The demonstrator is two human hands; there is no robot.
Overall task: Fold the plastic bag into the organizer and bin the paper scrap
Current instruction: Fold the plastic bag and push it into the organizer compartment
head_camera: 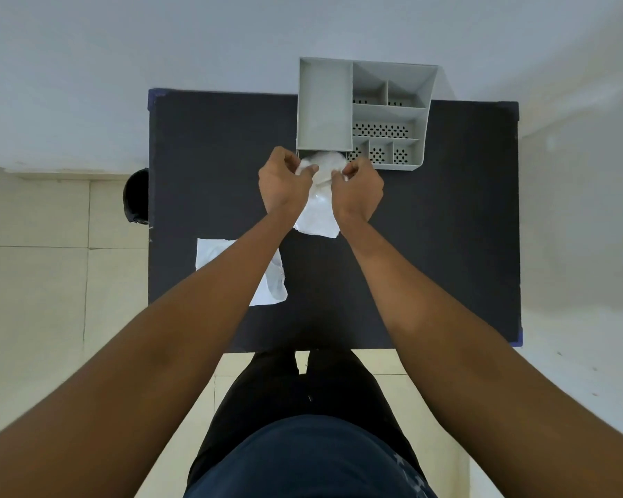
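Note:
A clear plastic bag (318,213) lies on the black table (428,228), stretching from below my wrists up to the grey organizer (324,102). My left hand (283,181) pinches the bag's top left edge. My right hand (360,186) pinches its top right edge. Both hands sit just in front of the organizer's tall left compartment, with the bag's upper end bunched between them. A white paper scrap (274,282) lies flat on the table's near left, partly hidden under my left forearm.
The organizer has several small perforated compartments (382,129) on its right side. A dark round bin (136,197) stands on the floor beside the table's left edge. Pale floor tiles surround the table, and my legs are at its near edge.

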